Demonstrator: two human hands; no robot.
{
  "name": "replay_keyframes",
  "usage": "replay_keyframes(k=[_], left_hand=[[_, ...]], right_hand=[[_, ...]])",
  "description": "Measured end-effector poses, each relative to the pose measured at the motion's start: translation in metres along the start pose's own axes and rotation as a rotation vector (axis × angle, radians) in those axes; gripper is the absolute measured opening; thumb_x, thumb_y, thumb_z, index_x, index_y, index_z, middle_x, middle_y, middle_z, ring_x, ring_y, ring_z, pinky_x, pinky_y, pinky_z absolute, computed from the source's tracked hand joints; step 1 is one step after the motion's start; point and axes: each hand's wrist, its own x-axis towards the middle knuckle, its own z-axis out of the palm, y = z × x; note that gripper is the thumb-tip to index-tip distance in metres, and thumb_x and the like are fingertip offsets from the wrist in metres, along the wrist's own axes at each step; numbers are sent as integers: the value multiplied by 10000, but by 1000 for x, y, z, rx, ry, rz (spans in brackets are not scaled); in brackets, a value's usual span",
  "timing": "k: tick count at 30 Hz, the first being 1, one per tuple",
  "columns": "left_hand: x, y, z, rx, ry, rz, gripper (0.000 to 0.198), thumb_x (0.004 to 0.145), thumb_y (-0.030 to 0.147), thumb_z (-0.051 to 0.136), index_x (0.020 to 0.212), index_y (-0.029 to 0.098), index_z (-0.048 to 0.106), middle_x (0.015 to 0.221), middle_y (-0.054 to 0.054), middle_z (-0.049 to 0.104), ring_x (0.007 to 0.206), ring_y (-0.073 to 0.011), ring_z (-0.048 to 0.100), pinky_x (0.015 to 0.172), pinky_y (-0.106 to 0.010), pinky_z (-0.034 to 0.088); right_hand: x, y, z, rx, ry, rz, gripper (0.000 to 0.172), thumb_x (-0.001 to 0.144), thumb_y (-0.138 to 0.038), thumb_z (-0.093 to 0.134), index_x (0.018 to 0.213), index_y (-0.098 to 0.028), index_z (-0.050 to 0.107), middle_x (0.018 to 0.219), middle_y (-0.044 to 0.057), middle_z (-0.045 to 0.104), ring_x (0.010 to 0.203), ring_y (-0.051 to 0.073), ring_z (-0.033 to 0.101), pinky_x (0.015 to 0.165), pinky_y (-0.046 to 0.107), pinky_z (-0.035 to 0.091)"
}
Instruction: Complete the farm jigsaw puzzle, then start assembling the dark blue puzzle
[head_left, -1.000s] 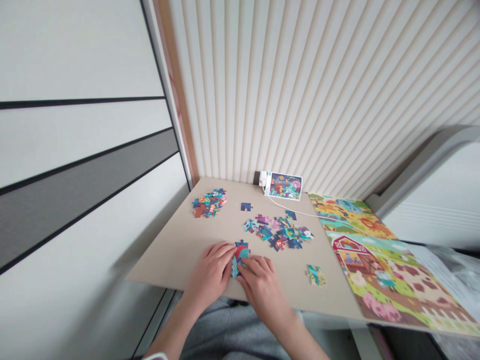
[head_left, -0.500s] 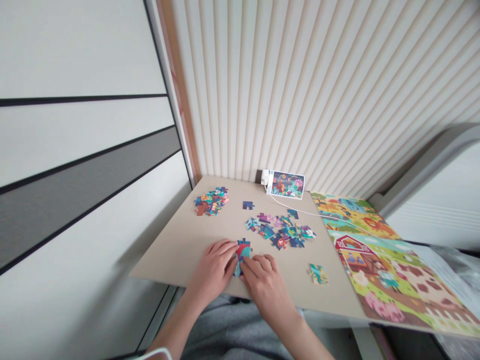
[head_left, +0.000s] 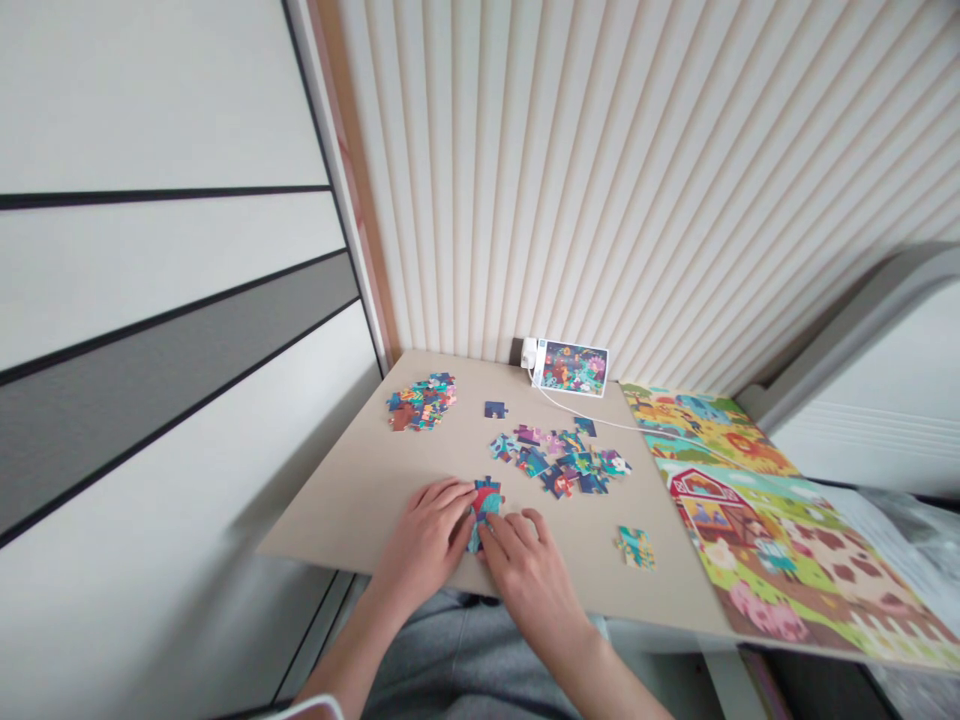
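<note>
Close to the table's near edge, a few joined jigsaw puzzle pieces (head_left: 488,496) in red, teal and dark blue lie between my hands. My left hand (head_left: 429,528) grips their left side, thumb and fingertips pressed to the edge. From the right, my right hand (head_left: 525,555) bends its fingers over the lower part, covering some of it. Beyond them spreads a loose heap of puzzle pieces (head_left: 574,465). One dark blue piece (head_left: 495,410) lies apart, and a teal and yellow piece (head_left: 637,548) sits to the right.
A second pile of pieces (head_left: 422,402) is at the table's far left. A picture card (head_left: 574,368) leans near a white charger (head_left: 529,352), whose cable (head_left: 592,420) runs right. Finished farm (head_left: 802,560) and safari puzzles (head_left: 712,425) cover the right side.
My right hand has shifted very slightly at the lower part of the joined pieces, its fingers a little more spread. My left hand and the other pieces stay put.
</note>
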Motion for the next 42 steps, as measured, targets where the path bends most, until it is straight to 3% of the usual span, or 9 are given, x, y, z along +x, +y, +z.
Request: replay_keyframes(k=[14,21,26,34,42], left_hand=[[2,3,1,39,1,-15,315,1009,239,468,1274,262,636,1300,-55,664,1236,-251,576,1079,-471,450],[3,3,2,50,-8,-29,314,1015,247,471,1279,253,639,1315,-57,658,1246,-252,568,1084,-474,445],[1,3,1,56,2,-26,331,1011,209,474,1293,260,638,1324,-45,659,1244,-237,575,1090,-458,450],[1,0,4,63,0,-32,310,1019,231,482,1279,268,648,1324,-42,661,1249,-241,569,1086,-464,453],[2,-2,6,80,9,-14,303,1014,260,509,1283,266,649,1319,-49,663,1247,-250,571,1072,-466,468]], right_hand=[[1,-4,1,1,-13,56,251,947,-147,615,1190,-204,643,1176,103,678,1031,287,588,995,528,453],[-5,-2,5,99,7,132,345,970,-208,610,1314,-223,597,1279,101,626,1141,269,570,1006,468,475],[-9,0,5,154,24,195,321,985,-246,592,1305,-266,618,1273,96,616,1136,262,574,976,447,500],[-8,2,3,190,53,170,293,980,-250,603,1267,-280,651,1224,86,642,1101,246,588,966,430,500],[0,7,-7,217,-46,124,240,972,-229,602,1203,-268,655,1159,61,655,1095,239,577,1025,453,458]])
